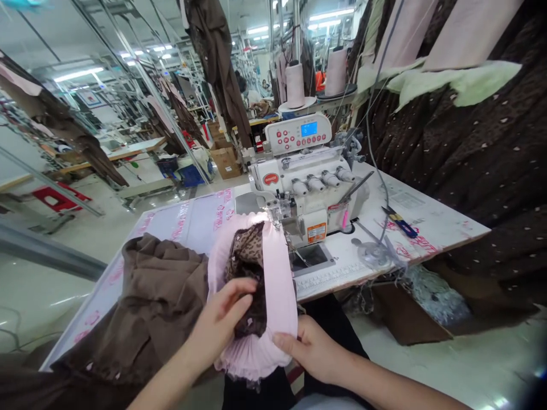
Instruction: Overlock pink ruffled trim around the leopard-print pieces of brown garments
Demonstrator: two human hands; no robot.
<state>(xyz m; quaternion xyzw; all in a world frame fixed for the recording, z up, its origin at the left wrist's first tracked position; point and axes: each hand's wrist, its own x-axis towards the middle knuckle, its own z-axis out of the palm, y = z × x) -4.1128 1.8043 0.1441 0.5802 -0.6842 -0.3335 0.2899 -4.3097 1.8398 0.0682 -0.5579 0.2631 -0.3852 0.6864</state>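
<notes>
A pink gathered waistband (pixel 280 279) forms a loop at the table's front edge, its upper end under the presser area of a white overlock sewing machine (pixel 294 188). Inside the loop shows dark leopard-print fabric (pixel 248 250). My right hand (pixel 314 347) pinches the band's lower right side, thumb on top. My left hand (pixel 228 313) reaches over the loop's opening with thumb and forefinger stretched out and apart; its other fingers are partly hidden. Brown garment cloth (pixel 162 285) joined to the band lies bunched on the left of the table.
Thread snips (pixel 399 222) lie on the table (pixel 444 219) to the right of the machine. Thread cones (pixel 294 85) stand behind it. Dark spotted fabric (pixel 427 154) hangs at the right. Below the table's right side is a cardboard box (pixel 410 319) with scraps.
</notes>
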